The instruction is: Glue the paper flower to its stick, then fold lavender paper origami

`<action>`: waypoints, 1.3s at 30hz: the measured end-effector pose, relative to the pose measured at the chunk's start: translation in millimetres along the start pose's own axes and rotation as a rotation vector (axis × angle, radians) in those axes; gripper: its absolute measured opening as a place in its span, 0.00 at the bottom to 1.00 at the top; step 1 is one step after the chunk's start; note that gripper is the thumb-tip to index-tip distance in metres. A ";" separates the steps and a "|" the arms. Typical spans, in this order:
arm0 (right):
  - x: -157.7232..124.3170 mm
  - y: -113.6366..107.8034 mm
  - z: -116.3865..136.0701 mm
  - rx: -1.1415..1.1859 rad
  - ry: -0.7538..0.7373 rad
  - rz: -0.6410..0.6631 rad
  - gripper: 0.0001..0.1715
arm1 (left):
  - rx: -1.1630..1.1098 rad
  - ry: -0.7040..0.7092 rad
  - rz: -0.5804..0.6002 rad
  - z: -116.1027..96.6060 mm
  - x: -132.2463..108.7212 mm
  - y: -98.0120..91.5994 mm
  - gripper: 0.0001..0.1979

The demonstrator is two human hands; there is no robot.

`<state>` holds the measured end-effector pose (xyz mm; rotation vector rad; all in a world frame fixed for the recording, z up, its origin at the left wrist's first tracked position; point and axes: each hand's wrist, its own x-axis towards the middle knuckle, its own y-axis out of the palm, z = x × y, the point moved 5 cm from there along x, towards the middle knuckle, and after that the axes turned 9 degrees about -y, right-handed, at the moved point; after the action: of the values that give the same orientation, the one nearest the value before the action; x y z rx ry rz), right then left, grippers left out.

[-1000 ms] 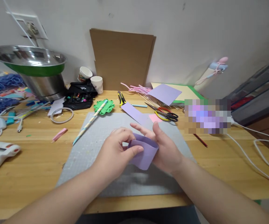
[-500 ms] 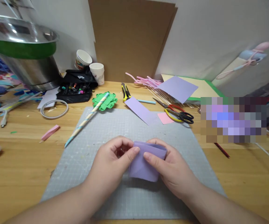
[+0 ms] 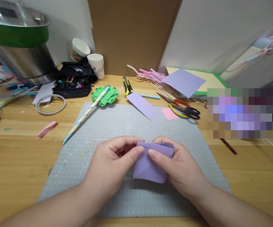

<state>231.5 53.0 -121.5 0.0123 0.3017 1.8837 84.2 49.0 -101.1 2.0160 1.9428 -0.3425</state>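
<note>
A folded sheet of purple paper [image 3: 149,167] is held up just above the grey cutting mat [image 3: 108,201], its folded layers slightly apart at the upper right. My left hand [image 3: 119,157] pinches its upper left corner, thumb in front and fingers behind. On the right side, my right hand [image 3: 174,160] grips the same paper with the thumb pressed on its front face. The fingers behind the paper are partly hidden. A faint diagonal crease shows low on the front.
Beyond the hands lie a purple strip [image 3: 142,105], a pink paper square [image 3: 170,113], scissors [image 3: 186,110] and a yellow utility knife [image 3: 127,86]. A striped paper stick [image 3: 84,118] rests on green folded paper [image 3: 111,98]. A tape roll [image 3: 38,105] and marker pouch [image 3: 73,88] are left.
The paper has turned slightly, and its top left edges have come together under the left fingers. The camera view has shifted a little. Both hands still hold the paper.
</note>
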 end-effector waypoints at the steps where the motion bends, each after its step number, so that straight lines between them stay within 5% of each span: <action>1: 0.2 -0.5 0.0 -0.008 -0.006 -0.002 0.15 | -0.004 0.000 0.005 0.0 -0.2 0.1 0.04; 39: 0.3 -1.6 4.3 -0.159 -0.015 -0.027 0.16 | 0.012 -0.086 0.049 -3.6 -0.6 4.5 0.05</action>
<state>233.5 54.6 -117.7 -0.0844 0.1408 1.8749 88.5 49.8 -97.2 2.0183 1.8408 -0.4235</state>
